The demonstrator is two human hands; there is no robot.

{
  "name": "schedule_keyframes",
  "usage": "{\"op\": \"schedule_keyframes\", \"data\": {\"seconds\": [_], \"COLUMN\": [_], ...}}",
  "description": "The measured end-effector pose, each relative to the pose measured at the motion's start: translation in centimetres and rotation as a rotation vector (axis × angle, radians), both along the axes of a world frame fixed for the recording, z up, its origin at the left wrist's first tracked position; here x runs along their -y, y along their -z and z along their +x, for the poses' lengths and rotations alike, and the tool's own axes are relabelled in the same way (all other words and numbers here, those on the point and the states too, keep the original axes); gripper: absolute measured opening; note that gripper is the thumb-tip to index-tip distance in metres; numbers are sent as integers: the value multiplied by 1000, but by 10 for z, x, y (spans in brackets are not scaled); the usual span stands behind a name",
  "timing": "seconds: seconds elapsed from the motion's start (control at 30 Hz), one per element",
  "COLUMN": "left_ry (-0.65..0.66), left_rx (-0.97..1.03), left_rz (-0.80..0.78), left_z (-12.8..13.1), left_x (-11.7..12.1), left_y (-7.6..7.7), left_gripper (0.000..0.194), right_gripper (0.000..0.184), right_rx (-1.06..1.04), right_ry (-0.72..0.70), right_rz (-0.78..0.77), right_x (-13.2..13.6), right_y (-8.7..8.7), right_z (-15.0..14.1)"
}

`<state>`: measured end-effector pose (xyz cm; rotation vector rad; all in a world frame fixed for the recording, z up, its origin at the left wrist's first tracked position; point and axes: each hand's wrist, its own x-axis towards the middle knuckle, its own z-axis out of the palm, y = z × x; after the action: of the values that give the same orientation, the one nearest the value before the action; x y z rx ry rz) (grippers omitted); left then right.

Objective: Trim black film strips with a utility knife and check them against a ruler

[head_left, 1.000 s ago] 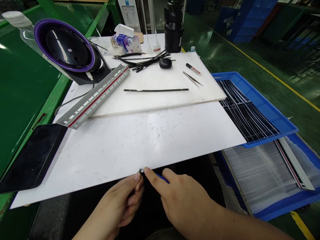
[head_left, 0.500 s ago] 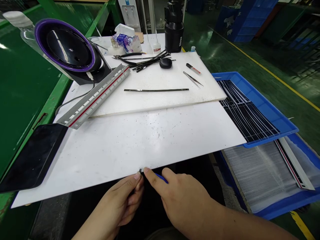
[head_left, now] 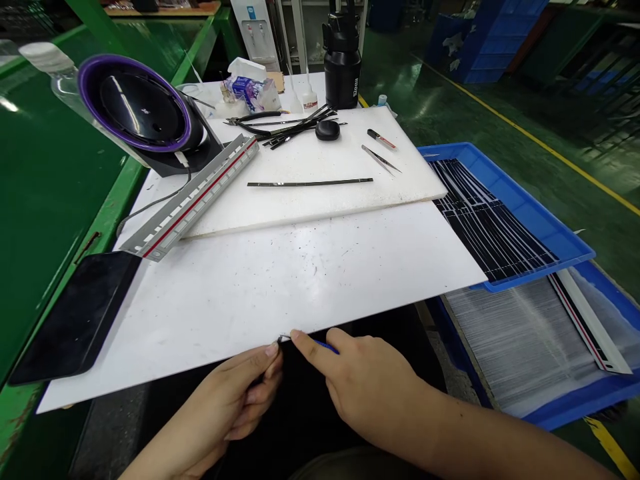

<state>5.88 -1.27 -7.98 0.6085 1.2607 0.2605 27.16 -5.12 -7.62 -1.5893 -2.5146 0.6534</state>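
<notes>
At the front edge of the white table, my left hand (head_left: pixel 237 393) pinches a small dark piece (head_left: pixel 279 340) between thumb and fingers. Most of that piece is hidden by the fingers. My right hand (head_left: pixel 373 377) is closed round a slim blue-handled tool (head_left: pixel 327 347), its index finger stretched along the top. The tool's thin metal tip meets or nearly meets the dark piece; I cannot tell whether they touch. Beyond the hands, a narrow dark strip (head_left: pixel 310 183) lies across a white foam board (head_left: pixel 300 207).
Tweezers (head_left: pixel 380 160), a marker (head_left: pixel 381 139), a black case (head_left: pixel 327 130), pliers (head_left: pixel 250 125) and more strips lie on the board. Left are a grey slotted bar (head_left: pixel 195 197), a phone (head_left: pixel 75 317) and a round fan (head_left: pixel 137 103). Blue trays (head_left: pixel 565 233) stand right.
The view has shifted slightly. Both hands stay at the table edge with the same holds, and the gap between the two hands is a little wider, showing more of the tool's thin tip.
</notes>
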Motion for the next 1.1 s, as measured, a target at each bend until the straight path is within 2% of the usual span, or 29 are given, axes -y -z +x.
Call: {"op": "schedule_keyframes", "data": {"seconds": [0.33, 0.57, 0.8, 0.93, 1.1], "left_ry": [53, 66, 80, 72, 72], "left_rx": [-26, -52, -79, -85, -71], "left_rz": [30, 41, 58, 35, 28], "left_z": [0, -2, 1, 2, 1], "left_x": [-2, 1, -1, -2, -2], "left_y": [1, 4, -1, -2, -3], "left_gripper": [51, 52, 53, 53, 52], "right_gripper": [62, 62, 64, 65, 61], "right_rx": [-108, -87, -26, 1, -75], "right_ry": [-46, -100, -130, -121, -85], "right_rz": [-44, -31, -43, -35, -67], "right_x": [-10, -17, -17, -16, -14], "right_y": [-7, -9, -14, -13, -9], "right_z": [10, 14, 15, 13, 14]}}
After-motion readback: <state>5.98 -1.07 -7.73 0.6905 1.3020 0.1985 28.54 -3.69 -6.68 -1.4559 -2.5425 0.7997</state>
